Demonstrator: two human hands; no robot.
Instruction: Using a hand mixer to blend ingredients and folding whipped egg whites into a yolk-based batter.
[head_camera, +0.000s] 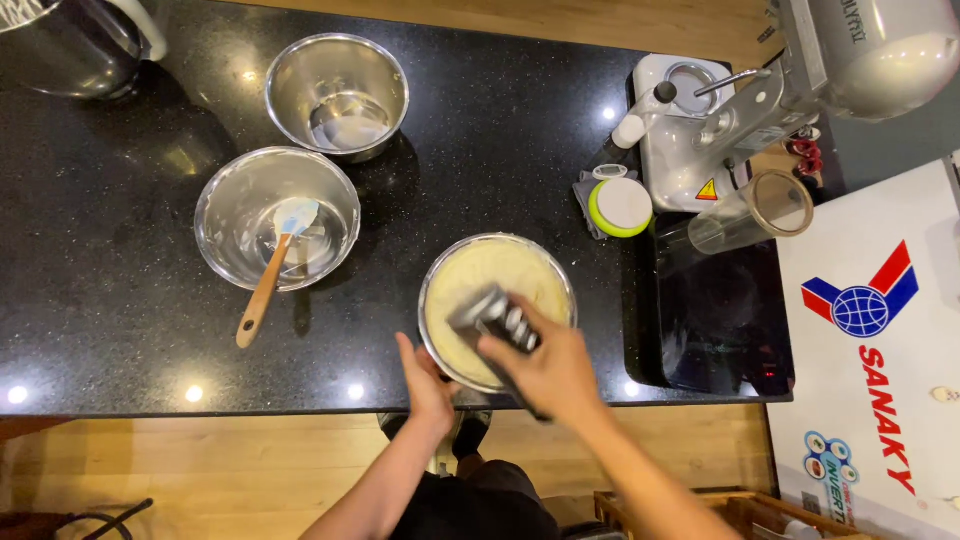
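Head view: round steel bowl of pale batter (497, 300) at 6 o'clock near the black stone bench (120, 300) edge, left hand (428, 385) cupping its rim at 7 o'clock, right hand (548, 368) with grip closed round a blurred dark-handled tool (492, 318) over the batter.

the counter (120, 330) is black polished stone, speckled and glossy with lamp glints. three bowls look like brushed steel, among them the batter bowl (436, 345); its pale batter (480, 275) is smooth and matt. the spatula (272, 268) has a wooden handle. the floor (200, 460) is light wood.
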